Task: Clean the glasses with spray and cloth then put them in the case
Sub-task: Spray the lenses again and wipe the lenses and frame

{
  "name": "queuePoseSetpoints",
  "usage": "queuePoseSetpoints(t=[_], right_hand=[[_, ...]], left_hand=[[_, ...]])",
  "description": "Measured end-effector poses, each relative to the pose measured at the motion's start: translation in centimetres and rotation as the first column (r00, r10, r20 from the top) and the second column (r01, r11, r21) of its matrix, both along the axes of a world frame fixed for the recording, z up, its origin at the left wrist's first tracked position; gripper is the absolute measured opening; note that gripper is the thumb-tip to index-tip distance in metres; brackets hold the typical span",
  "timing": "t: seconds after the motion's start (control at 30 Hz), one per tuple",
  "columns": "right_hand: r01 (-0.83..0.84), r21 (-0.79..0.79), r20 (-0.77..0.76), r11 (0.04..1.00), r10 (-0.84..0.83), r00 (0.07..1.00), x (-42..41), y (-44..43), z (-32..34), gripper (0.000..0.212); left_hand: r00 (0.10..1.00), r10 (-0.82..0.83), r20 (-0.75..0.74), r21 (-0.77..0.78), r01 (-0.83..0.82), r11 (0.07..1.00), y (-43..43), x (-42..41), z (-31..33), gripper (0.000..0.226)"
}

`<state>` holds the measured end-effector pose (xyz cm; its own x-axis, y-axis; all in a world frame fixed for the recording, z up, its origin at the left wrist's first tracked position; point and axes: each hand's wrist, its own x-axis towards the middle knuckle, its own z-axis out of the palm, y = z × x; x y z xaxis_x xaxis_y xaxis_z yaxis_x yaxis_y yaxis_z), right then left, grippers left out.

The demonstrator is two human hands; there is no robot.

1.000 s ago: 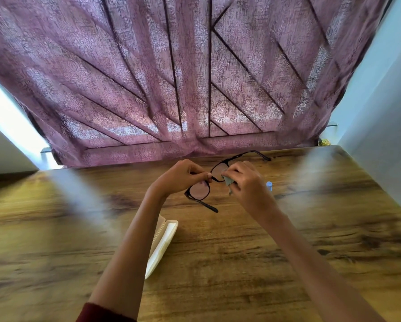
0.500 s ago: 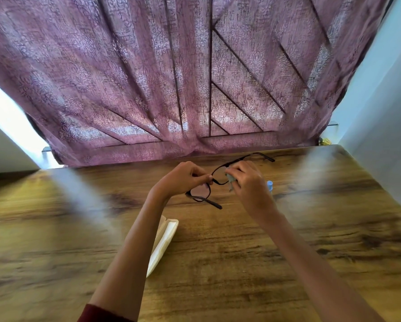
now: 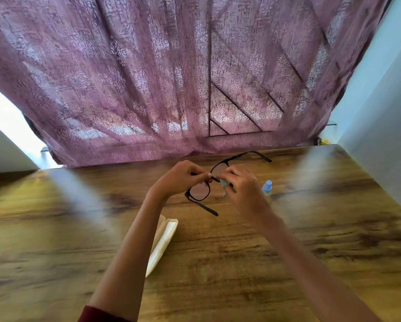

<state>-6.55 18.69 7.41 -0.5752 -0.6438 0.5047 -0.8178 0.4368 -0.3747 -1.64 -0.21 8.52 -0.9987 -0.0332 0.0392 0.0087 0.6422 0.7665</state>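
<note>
Glasses [image 3: 198, 190] between both hands.

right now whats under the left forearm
A white glasses case lies open on the wooden table, partly under the left forearm. Its right half shows; the arm hides the rest, including whatever is inside.
</note>
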Motion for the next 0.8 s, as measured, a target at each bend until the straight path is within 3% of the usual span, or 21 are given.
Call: queuePoseSetpoints(t=[0.27,0.4,0.6,0.8], right_hand=[[-0.026,-0.011,-0.027,1.0,0.025,0.999,0.2,-0.6,0.3,0.029],[0.037,-0.042,-0.03,0.998,-0.038,0.999,-0.2,-0.9,0.7,0.034],[0.156,-0.137,0.008,0.978,-0.157,0.988,0.2,-0.6,0.3,0.034],[0.098,-0.097,0.043,0.99,-0.094,0.995,1.2,-0.8,-0.3,0.033]], left_hand=[[1.0,0.017,0.003,-0.015,-0.017,1.0,0.8,0.3,0.2,0.018],[1.0,0.012,-0.008,-0.026,-0.012,1.0,0.7,0.3,0.3,0.019],[0.998,0.069,0.012,0.103,-0.07,0.992,0.3,0.6,0.2,0.017],[0.996,0.09,0.014,0.091,-0.091,0.992,0.5,0.7,0.1,0.016]])
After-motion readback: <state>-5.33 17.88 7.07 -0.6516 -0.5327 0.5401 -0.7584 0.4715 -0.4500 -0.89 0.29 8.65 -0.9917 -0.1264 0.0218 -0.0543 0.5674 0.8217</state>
